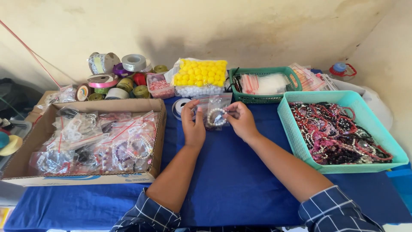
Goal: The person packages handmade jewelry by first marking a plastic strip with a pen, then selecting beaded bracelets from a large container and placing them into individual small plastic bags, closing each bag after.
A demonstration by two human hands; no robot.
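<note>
The surface (pixel 227 180) is covered in a deep blue cloth, pushed up against a stained, cream plaster wall (pixel 240 30) that looks a bit damp and patchy near the top.

Both hands meet at the middle of the cloth. The left hand (pixel 194 124) and right hand (pixel 241 121) each pinch an edge of a small clear zip bag (pixel 216 112), so both grips are closed on it, held just above the cloth. Inside sits a pearly white bead bracelet (pixel 216 117), curled into a ring.

On the left there's a shallow cardboard box (pixel 158 141) packed with more clear bags, crinkly and shiny, with red zip strips (looks like dozens). Behind it is a heap of ribbon spools (pixel 112 77) in silver, purple, green and pink. Next to that, a bag of fuzzy yellow pom-poms (pixel 200 72) sits over white beads.

A dark green plastic mesh basket (pixel 262 99) holds flat empty zip bags. On the right, a turquoise mesh tray (pixel 296 137) is piled with tangled beaded bracelets in pink, red, black and pearl. A roll of white tape (pixel 179 106) lies just beside the left hand. Sleeves are navy with a white grid.
</note>
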